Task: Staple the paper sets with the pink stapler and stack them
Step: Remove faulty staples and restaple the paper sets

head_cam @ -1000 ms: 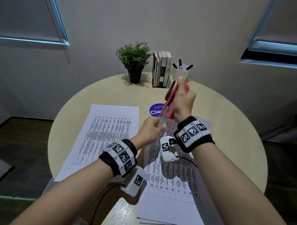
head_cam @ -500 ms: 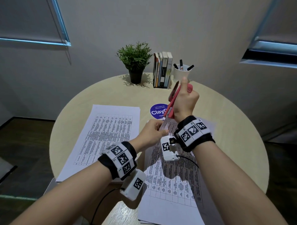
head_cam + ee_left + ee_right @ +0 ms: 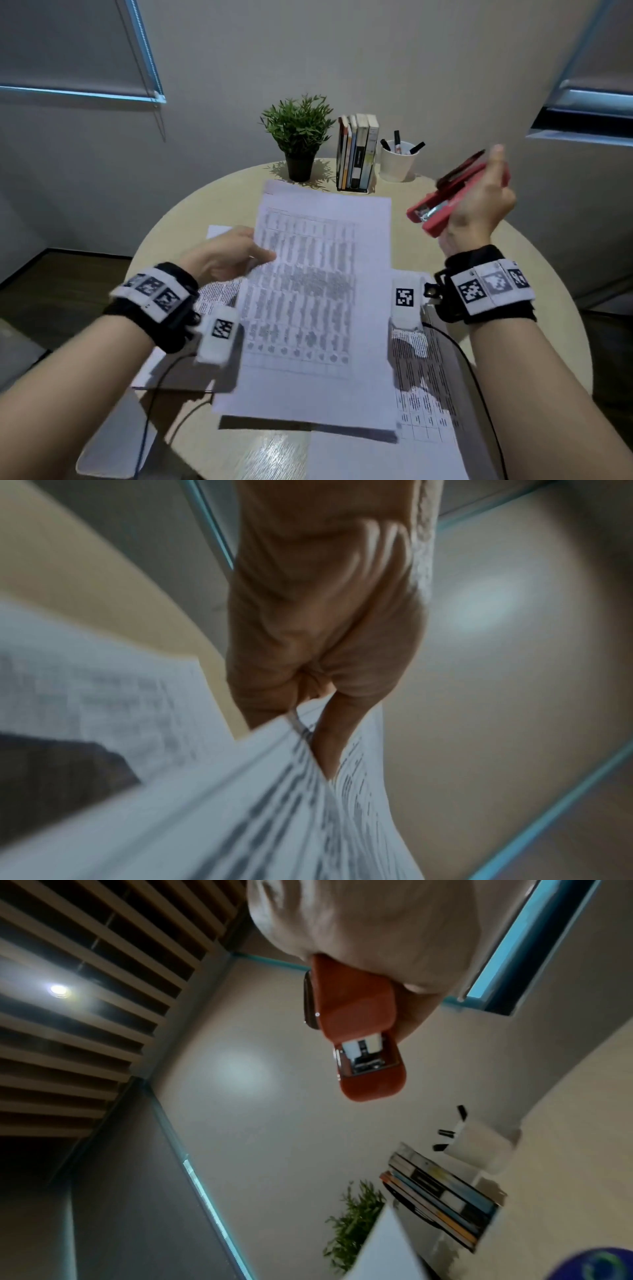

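Left hand (image 3: 226, 253) is pinching the left edge of a printed paper set (image 3: 308, 301), thumb lying on top of the sheets and the fingers going underneath; the left wrist view is showing the same pinch (image 3: 308, 642) with the page edges fanning slightly below it. Paper set is hanging lifted and blurred above the round worktop (image 3: 534, 308), casting a shadow along its near edge. Second paper set (image 3: 219, 294) is lying flat on the worktop under and left of the lifted one; third paper set (image 3: 421, 394) is lying at the right near edge, partly under the lifted sheets. Right hand (image 3: 479, 212) is gripping the pink stapler (image 3: 442, 205) in the air, fingers wrapping its rear half, well to the right of the lifted set and not touching it. Stapler mouth is pointing toward the paper, and the right wrist view (image 3: 363, 1031) is showing the metal staple channel exposed at the front end. Potted plant (image 3: 298, 133), upright row of books (image 3: 358, 150) and white cup of markers (image 3: 399, 159) are standing at the far edge of the worktop, just beside one another.
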### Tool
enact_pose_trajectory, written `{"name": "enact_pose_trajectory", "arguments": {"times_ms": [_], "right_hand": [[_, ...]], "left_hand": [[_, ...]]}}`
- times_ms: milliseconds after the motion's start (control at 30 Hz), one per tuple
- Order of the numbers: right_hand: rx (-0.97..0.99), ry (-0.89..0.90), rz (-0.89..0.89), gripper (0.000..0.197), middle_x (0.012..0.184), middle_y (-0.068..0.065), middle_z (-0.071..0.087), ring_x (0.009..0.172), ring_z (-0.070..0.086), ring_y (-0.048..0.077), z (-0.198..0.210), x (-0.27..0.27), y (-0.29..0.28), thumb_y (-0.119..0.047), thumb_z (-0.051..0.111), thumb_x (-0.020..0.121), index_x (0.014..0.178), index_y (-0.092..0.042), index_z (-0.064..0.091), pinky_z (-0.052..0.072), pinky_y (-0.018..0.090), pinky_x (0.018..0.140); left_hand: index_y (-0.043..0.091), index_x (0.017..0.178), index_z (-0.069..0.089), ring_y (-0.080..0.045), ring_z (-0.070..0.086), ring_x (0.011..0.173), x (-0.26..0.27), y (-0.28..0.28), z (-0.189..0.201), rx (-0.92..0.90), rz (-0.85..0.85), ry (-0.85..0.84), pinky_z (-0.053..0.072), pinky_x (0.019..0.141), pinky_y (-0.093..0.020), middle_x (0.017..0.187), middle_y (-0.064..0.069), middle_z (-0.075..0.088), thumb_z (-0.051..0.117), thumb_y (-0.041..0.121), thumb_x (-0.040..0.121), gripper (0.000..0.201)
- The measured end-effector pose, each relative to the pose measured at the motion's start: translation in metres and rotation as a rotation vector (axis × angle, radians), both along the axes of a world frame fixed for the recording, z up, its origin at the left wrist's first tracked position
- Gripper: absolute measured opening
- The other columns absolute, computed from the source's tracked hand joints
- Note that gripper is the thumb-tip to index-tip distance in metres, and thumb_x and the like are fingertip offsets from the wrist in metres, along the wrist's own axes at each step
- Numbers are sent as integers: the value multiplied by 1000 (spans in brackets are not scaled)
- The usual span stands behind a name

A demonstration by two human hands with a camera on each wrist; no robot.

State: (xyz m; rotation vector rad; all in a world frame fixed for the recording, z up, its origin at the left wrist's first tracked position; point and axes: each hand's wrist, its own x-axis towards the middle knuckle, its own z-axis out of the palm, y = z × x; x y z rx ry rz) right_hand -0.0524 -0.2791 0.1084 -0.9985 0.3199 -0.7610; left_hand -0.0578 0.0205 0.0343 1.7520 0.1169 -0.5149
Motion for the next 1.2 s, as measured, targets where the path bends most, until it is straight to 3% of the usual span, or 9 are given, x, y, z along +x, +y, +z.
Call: {"name": "enact_pose_trajectory", "arguments": {"times_ms": [67, 133, 400, 600, 800, 867, 967, 1100, 1200], "right_hand": [[27, 37, -21, 30, 63, 1, 63, 56, 65, 19, -12, -2, -9, -35, 57, 96, 78, -12, 55, 56, 33, 56], [56, 99, -29, 30, 68, 4, 61, 58, 64, 21, -30, -2, -13, -36, 57, 96, 77, -13, 53, 57, 34, 57], [82, 304, 40, 32, 66, 8, 61, 60, 62, 27, -87, -10, -8, -39, 57, 90, 72, -13, 53, 55, 38, 60], [89, 415, 75, 36, 65, 8, 60, 56, 60, 24, -108, -11, -2, -42, 59, 90, 71, -12, 53, 53, 35, 62], [77, 560, 99, 40, 64, 8, 63, 64, 62, 28, -129, -11, 3, -51, 61, 84, 67, -15, 57, 55, 38, 67], [101, 617, 112, 43, 67, 11, 66, 67, 64, 30, -136, -13, 2, -57, 61, 79, 69, -15, 60, 56, 41, 71], [154, 674, 109, 56, 90, 17, 70, 72, 68, 32, -145, -13, 0, -68, 59, 65, 80, -15, 64, 57, 45, 64], [197, 685, 108, 51, 95, 15, 69, 67, 66, 30, -146, -12, -3, -64, 59, 72, 82, -14, 63, 51, 34, 45], [180, 701, 100, 51, 97, 16, 70, 68, 67, 30, -148, -10, -4, -62, 59, 70, 81, -13, 64, 52, 33, 52]], "left_hand": [[-10, 74, 53, -25, 58, 55, 3, 30, 6, 145, 25, -10, 45, 46, -24, 61, -18, 57, 64, -7, 81, 13], [1, 58, 44, -21, 41, 39, 10, 64, -3, 337, 69, 13, 37, 42, -26, 46, -11, 42, 52, -10, 90, 34], [-5, 81, 54, -28, 54, 54, 12, 99, -40, 596, 71, 161, 45, 56, -33, 60, -15, 57, 57, -3, 90, 10], [-3, 101, 62, -39, 68, 93, 36, 112, -57, 568, 160, 134, 50, 92, -54, 100, -22, 70, 68, 3, 83, 20], [-5, 107, 61, -37, 66, 94, 39, 97, -54, 589, 200, 88, 53, 87, -46, 103, -21, 68, 71, 2, 80, 29], [-5, 113, 57, -36, 64, 93, 36, 85, -49, 674, 255, 1, 55, 78, -41, 104, -21, 65, 78, 7, 75, 45], [6, 138, 37, -38, 44, 124, 39, 68, -42, 861, 348, -275, 42, 101, -48, 135, -21, 44, 83, 20, 70, 84], [12, 134, 45, -30, 39, 126, 40, 16, -32, 821, 177, -558, 37, 104, -46, 133, -12, 50, 78, 26, 76, 69], [14, 135, 47, -27, 40, 123, 38, -31, -37, 885, -114, -623, 36, 101, -39, 131, -8, 52, 76, 34, 77, 69]]}}
